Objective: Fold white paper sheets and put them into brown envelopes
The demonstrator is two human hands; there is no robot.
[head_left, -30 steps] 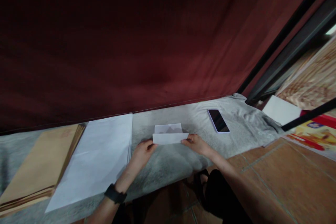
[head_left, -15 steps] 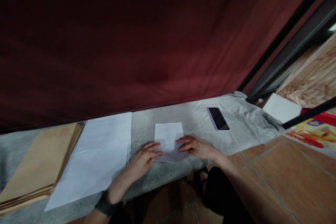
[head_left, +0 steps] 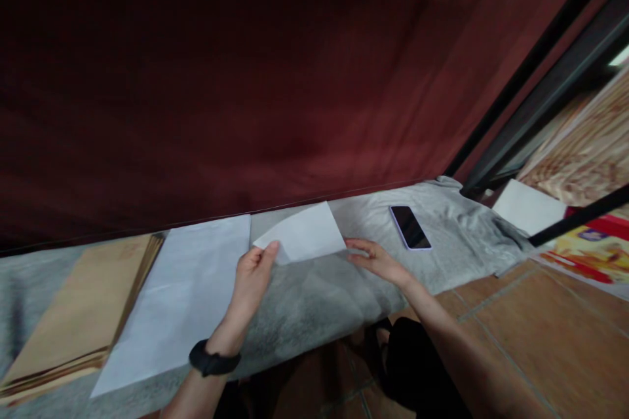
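A small folded white sheet of paper (head_left: 307,234) is lifted and tilted above the grey cloth (head_left: 324,304). My left hand (head_left: 256,272) pinches its left corner, thumb on top. My right hand (head_left: 376,260) is at the sheet's right corner with its fingers apart and stretched toward the edge; whether they touch the paper is hard to tell. Left of my left hand lies a stack of large white paper sheets (head_left: 181,294).
Brown envelopes (head_left: 83,304) are stacked at the far left. A phone (head_left: 410,228) in a lilac case lies to the right. Behind the cloth-covered surface hangs a dark red curtain (head_left: 275,91). A black metal bar (head_left: 580,216) and colourful packaging (head_left: 592,252) stand at the right.
The folded paper, flat under both hands before, has been picked up and turned sideways. My left hand now grips its corner; my right hand has shifted slightly to the right.
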